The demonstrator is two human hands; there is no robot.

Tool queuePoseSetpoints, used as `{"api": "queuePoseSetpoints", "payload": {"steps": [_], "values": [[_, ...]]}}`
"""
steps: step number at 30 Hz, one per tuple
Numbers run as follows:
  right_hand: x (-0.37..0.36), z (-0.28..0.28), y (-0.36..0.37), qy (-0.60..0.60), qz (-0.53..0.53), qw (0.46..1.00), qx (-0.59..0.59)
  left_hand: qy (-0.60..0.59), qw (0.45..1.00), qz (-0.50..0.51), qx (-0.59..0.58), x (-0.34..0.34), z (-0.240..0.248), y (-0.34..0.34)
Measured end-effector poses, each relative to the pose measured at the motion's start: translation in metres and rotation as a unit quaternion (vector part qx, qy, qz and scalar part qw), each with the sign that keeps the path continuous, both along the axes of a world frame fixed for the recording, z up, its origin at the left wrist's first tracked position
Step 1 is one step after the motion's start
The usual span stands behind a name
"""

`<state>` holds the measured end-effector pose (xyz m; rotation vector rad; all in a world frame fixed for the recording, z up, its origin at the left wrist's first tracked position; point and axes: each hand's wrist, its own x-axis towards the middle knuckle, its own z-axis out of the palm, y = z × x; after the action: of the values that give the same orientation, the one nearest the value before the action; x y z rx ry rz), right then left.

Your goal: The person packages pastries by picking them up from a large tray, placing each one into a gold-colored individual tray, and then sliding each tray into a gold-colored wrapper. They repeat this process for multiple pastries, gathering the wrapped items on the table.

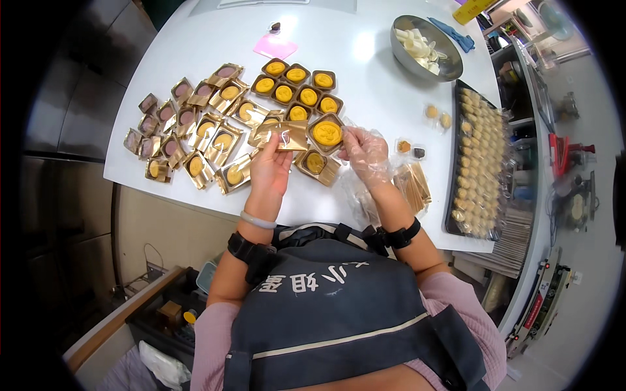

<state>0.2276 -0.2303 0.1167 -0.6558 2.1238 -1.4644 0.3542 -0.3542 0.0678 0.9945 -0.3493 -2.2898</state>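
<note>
My left hand (270, 163) is bare and closed on a gold-backed clear packaging bag (287, 135), held flat above the table. In a clear plastic glove, my right hand (365, 151) grips the edge of a small brown tray with a round yellow pressed cake (327, 133) in it. The tray is beside the bag's right end; whether they touch I cannot tell. Just beyond, several yellow cakes in brown trays (283, 93) stand grouped together. A bagged yellow cake (315, 163) lies below the two hands.
Bagged yellow and purplish cakes (186, 117) cover the table's left side. Unused gold bags (412, 187) lie right of my right hand. Farther right is a dark baking tray (456, 189) of small round pastries. A metal bowl (448, 62) with pale pieces and a blue glove (456, 36) sit behind.
</note>
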Motion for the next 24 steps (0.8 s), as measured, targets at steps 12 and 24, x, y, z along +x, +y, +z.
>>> {"api": "queuePoseSetpoints", "payload": {"steps": [12, 24], "values": [[0.028, 0.007, 0.002, -0.010, 0.062, 0.998, 0.017, -0.014, 0.992, -0.087, -0.088, 0.005, 0.008, 0.006], [0.011, 0.000, 0.010, -0.063, 0.161, 0.985, -0.026, 0.040, 0.978, -0.206, -0.015, 0.004, 0.013, 0.018]]}}
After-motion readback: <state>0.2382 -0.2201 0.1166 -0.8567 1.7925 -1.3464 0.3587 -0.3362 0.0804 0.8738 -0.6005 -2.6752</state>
